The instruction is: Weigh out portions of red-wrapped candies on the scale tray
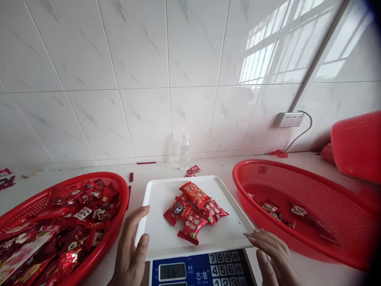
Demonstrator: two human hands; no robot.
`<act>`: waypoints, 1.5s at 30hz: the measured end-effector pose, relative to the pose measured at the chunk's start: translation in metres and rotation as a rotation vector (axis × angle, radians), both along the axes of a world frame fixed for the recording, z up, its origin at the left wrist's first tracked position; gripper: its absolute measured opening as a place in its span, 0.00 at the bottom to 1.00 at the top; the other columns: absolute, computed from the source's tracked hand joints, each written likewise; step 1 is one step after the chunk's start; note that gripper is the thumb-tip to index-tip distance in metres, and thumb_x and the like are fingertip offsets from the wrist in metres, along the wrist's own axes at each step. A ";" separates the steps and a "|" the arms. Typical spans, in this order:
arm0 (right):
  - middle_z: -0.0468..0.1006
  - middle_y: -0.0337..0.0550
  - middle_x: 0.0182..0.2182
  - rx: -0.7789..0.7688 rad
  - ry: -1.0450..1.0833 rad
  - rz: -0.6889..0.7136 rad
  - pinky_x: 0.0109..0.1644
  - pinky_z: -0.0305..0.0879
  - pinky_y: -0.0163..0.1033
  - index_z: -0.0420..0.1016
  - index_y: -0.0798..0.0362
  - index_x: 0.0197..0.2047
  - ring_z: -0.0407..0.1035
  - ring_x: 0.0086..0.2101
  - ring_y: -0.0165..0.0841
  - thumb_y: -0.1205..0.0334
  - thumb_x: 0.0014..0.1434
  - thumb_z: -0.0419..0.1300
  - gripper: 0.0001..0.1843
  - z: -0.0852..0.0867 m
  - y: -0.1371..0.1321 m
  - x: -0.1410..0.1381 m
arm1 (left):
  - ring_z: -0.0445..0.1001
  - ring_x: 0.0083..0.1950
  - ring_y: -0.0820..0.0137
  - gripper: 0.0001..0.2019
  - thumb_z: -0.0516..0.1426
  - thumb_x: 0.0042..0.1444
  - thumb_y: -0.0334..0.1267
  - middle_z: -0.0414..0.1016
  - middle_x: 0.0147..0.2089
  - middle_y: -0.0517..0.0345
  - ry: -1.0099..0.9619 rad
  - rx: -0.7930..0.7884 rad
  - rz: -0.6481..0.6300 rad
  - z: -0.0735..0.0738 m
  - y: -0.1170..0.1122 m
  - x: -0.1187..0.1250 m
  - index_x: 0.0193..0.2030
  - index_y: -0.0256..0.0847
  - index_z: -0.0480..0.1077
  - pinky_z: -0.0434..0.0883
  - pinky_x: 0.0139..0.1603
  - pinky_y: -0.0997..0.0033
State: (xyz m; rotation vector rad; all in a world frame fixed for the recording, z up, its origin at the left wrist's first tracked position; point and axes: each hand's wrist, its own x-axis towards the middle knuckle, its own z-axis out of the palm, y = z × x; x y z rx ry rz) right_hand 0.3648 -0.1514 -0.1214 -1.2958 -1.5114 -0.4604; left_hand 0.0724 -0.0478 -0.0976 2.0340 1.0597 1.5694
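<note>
A white tray (157, 194) rests on top of a digital scale with a blue keypad panel (198, 274). Several red snack packets (193, 224) lie in a loose pile on the tray, one orange-red packet (195, 194) at the back. My left hand (131, 246) is at the tray's left edge, thumb and fingers apart, holding nothing. At the front right corner, my right hand (272, 250) has its fingers stretched out, the fingertips at or just over the rim. Whether either hand touches the tray is hard to tell.
On the left stands a red basket (126, 198) full of red packets. To the right, another red basket (238, 171) holds a few packets. A clear bottle (184, 153) and small packets (192, 171) are behind the tray. A power socket (290, 119) is on the tiled wall.
</note>
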 end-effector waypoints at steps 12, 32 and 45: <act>0.76 0.44 0.35 0.020 0.057 -0.030 0.40 0.70 0.42 0.72 0.51 0.41 0.71 0.38 0.35 0.66 0.64 0.51 0.09 -0.004 0.005 -0.006 | 0.67 0.60 0.61 0.16 0.47 0.65 0.46 0.70 0.56 0.51 -0.004 -0.075 -0.020 0.010 -0.003 0.004 0.55 0.45 0.65 0.68 0.57 0.59; 0.76 0.43 0.34 0.069 0.044 -0.011 0.41 0.68 0.42 0.71 0.51 0.40 0.70 0.38 0.35 0.65 0.65 0.50 0.08 -0.005 0.005 -0.008 | 0.72 0.54 0.64 0.12 0.48 0.65 0.41 0.73 0.49 0.51 0.052 0.079 -0.024 0.004 0.003 0.005 0.51 0.43 0.67 0.71 0.52 0.63; 0.77 0.47 0.45 -0.441 -0.181 0.186 0.50 0.67 0.47 0.75 0.49 0.48 0.70 0.47 0.39 0.56 0.63 0.56 0.13 0.072 0.056 -0.022 | 0.71 0.53 0.66 0.12 0.48 0.65 0.39 0.73 0.50 0.53 0.031 0.123 -0.055 0.011 0.001 0.003 0.51 0.44 0.67 0.70 0.53 0.67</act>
